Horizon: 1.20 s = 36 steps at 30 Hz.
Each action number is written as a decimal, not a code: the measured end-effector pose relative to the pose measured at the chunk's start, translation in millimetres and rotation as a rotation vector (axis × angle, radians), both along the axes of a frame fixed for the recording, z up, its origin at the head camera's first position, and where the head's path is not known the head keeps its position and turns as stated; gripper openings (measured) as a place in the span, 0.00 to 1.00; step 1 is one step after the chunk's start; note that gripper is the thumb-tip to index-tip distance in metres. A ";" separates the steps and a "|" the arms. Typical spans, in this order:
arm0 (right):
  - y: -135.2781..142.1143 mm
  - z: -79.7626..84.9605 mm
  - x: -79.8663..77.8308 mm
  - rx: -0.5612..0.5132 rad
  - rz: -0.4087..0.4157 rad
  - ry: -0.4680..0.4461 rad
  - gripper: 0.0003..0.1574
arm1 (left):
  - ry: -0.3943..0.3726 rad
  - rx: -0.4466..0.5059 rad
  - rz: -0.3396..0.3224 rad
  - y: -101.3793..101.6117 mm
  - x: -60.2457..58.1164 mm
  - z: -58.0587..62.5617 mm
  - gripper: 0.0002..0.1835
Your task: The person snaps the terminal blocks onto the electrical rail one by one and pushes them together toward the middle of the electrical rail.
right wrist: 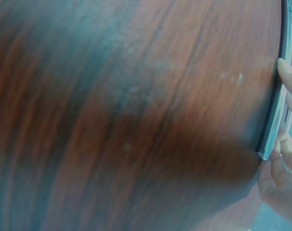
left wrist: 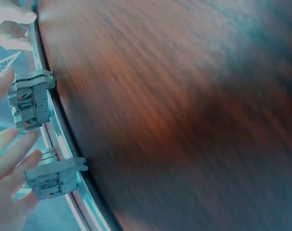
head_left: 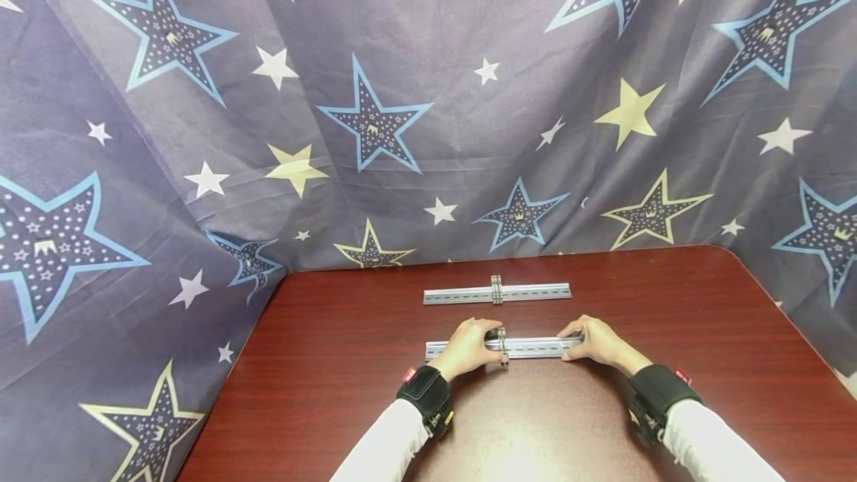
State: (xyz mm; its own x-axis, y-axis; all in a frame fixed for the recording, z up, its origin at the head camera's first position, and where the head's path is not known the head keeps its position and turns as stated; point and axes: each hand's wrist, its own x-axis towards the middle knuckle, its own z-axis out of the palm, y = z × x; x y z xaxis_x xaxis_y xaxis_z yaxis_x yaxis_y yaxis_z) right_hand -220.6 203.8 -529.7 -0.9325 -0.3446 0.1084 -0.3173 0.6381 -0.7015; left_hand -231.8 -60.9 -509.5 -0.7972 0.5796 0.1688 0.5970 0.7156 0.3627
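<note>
A slotted metal DIN rail (head_left: 535, 348) lies across the near part of the table. Standing on it is a thin grey terminal block (head_left: 504, 346), which my left hand (head_left: 465, 348) pinches with thumb and fingers spread across its two ends. A second terminal block (left wrist: 54, 178) sits on the same rail in the left wrist view, beside the left fingers; in the head view that hand hides it. At the rail's right end, my right hand (head_left: 596, 342) grips it, thumb on the near edge and fingers on the far edge.
Farther back lies another DIN rail (head_left: 535, 291), parallel to the first, with several thin terminal blocks (head_left: 497, 290) grouped near its middle. The dark red wooden table (head_left: 321, 363) meets a grey star-patterned cloth (head_left: 402, 207) behind and at both sides.
</note>
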 end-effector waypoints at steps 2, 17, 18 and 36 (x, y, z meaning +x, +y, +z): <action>-0.2 -0.1 0.1 -0.003 0.000 0.001 0.22 | 0.009 0.004 0.003 -2.3 0.8 0.7 0.31; -0.7 1.0 1.0 -0.006 0.008 -0.007 0.21 | -0.065 0.091 0.013 -30.0 0.7 11.2 0.29; -0.6 0.9 1.0 -0.008 0.007 -0.009 0.21 | -0.060 0.094 0.010 -32.1 0.4 11.1 0.29; -0.1 -1.9 -0.1 -0.003 0.006 -0.013 0.21 | -0.107 0.071 0.003 -55.6 -2.9 9.2 0.31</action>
